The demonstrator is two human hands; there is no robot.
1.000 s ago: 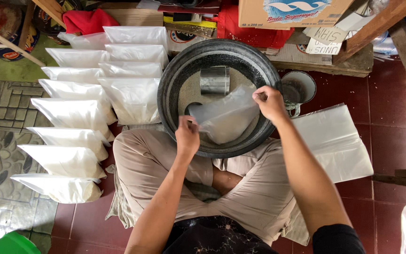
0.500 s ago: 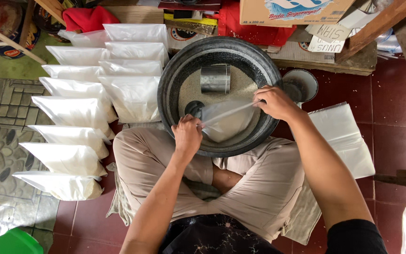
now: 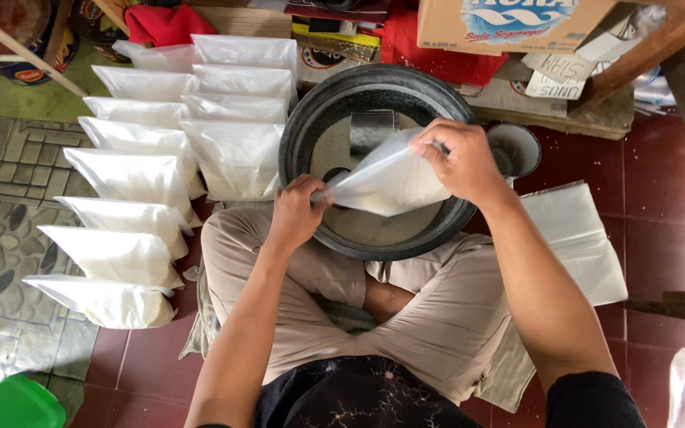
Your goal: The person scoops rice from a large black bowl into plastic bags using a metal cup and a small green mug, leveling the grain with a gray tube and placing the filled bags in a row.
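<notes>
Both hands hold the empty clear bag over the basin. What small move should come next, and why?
Probably pull the bag's mouth open: the clear plastic bag is flat and looks empty, pinched between the left hand and right hand over the dark basin of pale grain.

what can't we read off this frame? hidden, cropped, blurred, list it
- Bag mouth: head view, right hand covers it; open or sealed, cannot tell.
- Left hand fingertips: curled round the bag's corner, grip hidden.
- Metal cup in the basin: bag hides its lower part.
- Small bowl: right hand hides its left edge.
- Flat bags by the knee: count unclear, stacked, arm overlaps.
- Green tub: cut off by bottom edge.
</notes>
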